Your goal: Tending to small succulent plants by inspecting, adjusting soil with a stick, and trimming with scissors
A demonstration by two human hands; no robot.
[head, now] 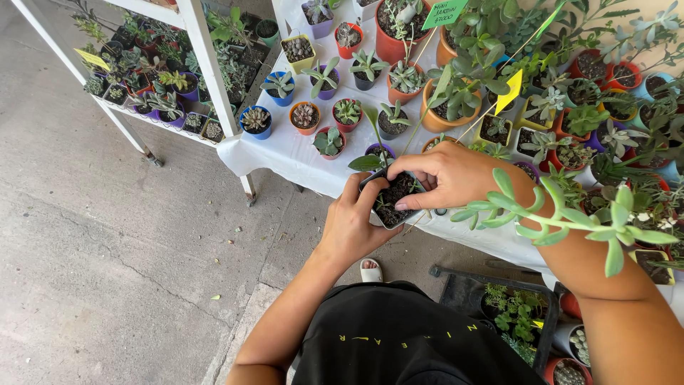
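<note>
View from above of a person at a plant stall. The left hand [350, 222] grips a small square pot [392, 197] of dark soil, fingers clamped around its near side, holding it at the front edge of the white-covered tabletop [285, 153]. The right hand [445, 177] reaches over the pot, fingers pinched together in the soil, seemingly at the base of a thin stem with one broad leaf [366, 162]. The plant stands upright in the pot, so planting looks nearly done; firming the soil and setting the pot down remain. Rows of small potted succulents [305, 116] fill the tabletop behind
</note>
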